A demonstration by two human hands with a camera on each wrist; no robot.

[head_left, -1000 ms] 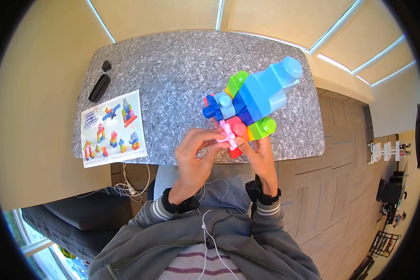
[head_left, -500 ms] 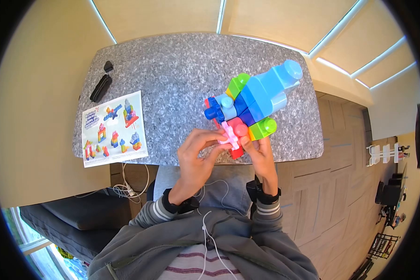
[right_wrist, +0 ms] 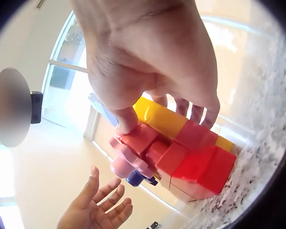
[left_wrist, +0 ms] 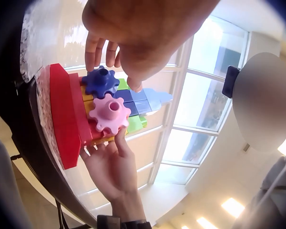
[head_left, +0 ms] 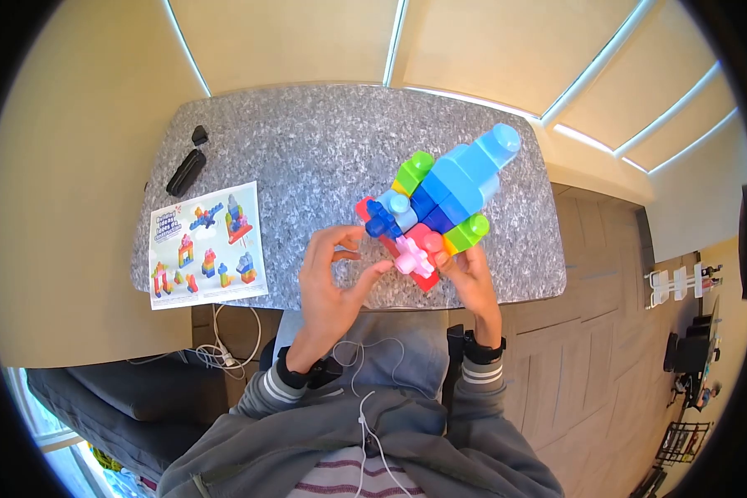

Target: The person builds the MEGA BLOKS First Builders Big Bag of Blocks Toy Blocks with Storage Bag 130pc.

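Note:
A toy building-block model (head_left: 450, 195) stands on the table near its front edge, with light blue blocks on top, green and dark blue ones below, and a red base (left_wrist: 66, 117). A pink gear (left_wrist: 109, 113) and a dark blue gear (left_wrist: 101, 82) sit side by side on its near face. My right hand (head_left: 475, 280) grips the model's side, its thumb on a red block (right_wrist: 138, 138) beside the pink gear and its fingers round the far side. Just left of the gears, my left hand (head_left: 332, 278) holds nothing, fingers loosely bent and thumb apart from them.
A printed sheet of building ideas (head_left: 207, 247) lies at the table's left front. Behind it are a black case (head_left: 186, 173) and a small black piece (head_left: 200, 134). A white cable (head_left: 217, 353) hangs below the table's left side.
My left hand has let go of the pink gear and drawn back to the left, its fingers spreading. The right hand keeps its grip on the model. The head view has tilted slightly.

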